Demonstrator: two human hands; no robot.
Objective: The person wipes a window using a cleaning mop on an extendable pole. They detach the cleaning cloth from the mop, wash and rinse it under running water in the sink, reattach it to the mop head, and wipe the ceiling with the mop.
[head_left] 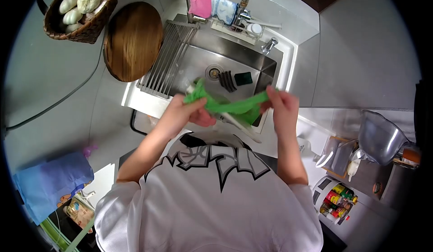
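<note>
Left of the glossy metal sink (203, 53), a smooth wooden board (133, 42); beyond that board, a rough woven basket (85, 29).

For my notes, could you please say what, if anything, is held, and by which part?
The left hand and right hand hold opposite ends of a green, pliable item.

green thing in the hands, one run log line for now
left hand: grips green thing | right hand: grips its other end | sink: dark green pad inside
</note>
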